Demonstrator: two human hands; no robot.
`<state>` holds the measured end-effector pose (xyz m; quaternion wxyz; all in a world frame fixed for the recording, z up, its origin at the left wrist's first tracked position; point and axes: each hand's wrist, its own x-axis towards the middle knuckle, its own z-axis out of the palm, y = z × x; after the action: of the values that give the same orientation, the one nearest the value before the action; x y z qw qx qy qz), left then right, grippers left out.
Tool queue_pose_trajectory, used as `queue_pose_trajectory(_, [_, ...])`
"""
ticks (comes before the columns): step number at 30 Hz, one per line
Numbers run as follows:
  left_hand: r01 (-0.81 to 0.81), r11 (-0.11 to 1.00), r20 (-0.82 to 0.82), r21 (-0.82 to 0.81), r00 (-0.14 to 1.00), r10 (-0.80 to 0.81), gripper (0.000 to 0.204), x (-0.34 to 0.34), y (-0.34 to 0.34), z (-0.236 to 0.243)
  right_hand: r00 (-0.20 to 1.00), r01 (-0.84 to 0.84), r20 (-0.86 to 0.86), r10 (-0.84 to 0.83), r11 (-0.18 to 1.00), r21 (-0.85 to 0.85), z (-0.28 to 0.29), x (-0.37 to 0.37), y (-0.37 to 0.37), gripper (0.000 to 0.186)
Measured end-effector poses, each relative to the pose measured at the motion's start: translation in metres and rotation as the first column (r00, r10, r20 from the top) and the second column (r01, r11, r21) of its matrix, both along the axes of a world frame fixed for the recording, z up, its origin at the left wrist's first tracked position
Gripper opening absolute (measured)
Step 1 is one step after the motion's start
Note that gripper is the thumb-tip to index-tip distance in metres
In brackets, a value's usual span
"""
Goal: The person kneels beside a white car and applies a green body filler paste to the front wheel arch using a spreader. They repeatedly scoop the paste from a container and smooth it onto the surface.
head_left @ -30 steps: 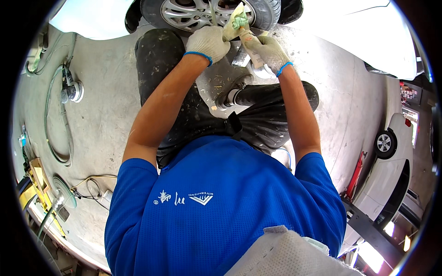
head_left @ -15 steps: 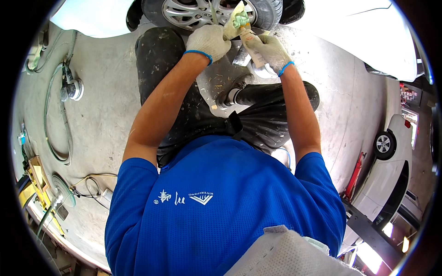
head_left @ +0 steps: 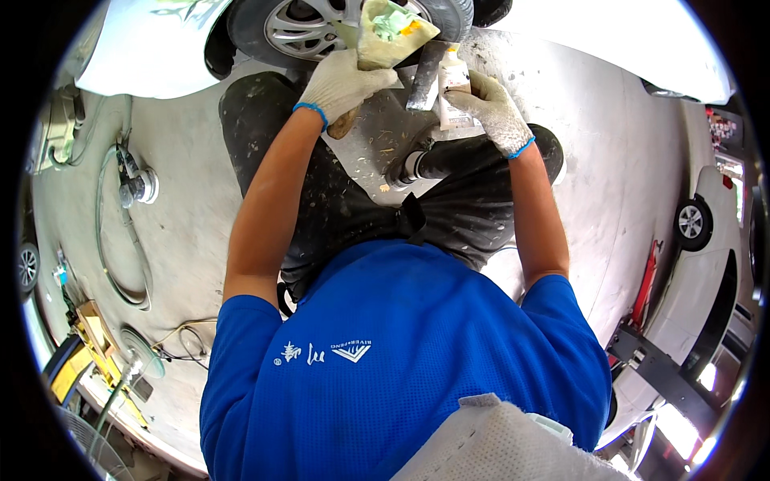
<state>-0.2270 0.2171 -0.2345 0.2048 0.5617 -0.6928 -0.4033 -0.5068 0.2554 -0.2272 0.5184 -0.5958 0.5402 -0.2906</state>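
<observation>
My left hand (head_left: 343, 84), in a white knit glove with a blue cuff, is closed on the edge of a yellowish putty board (head_left: 385, 50). Pale green putty (head_left: 393, 24) lies on the board with a dab of orange paste (head_left: 410, 29). A wooden handle (head_left: 345, 123) sticks out below the same palm; most of that tool is hidden. My gloved right hand (head_left: 496, 110) grips a whitish squeeze tube (head_left: 454, 92) with an orange-yellow tip, pointing up. Just left of the tube is a flat grey metal blade (head_left: 425, 78); whether I hold it, I cannot tell.
A car wheel (head_left: 321, 28) stands just beyond my hands, between white body panels (head_left: 609, 48). On the floor at left lie a sander (head_left: 138, 183) and its hose (head_left: 103, 216). A fan (head_left: 143, 353) is lower left. A white car (head_left: 698, 280) stands at right.
My hands have moved apart. The tube has come down and away from the putty board, which now faces me more fully with orange paste on the putty. The whole view has shifted slightly.
</observation>
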Motion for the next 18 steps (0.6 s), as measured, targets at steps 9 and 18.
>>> queue_pose_trajectory(9, [0.047,0.955,0.183,-0.292,0.983,0.007,0.045,-0.013,0.005,0.004,0.974,-0.004,-0.228,-0.009,0.998,-0.060,0.020,0.019,-0.006,0.049])
queue_pose_trajectory(18, [0.099,0.904,0.494,-0.416,0.859,0.133,0.035,-0.027,0.005,0.006,0.999,0.030,-0.023,-0.026,0.975,0.222,0.014,0.016,-0.025,0.050])
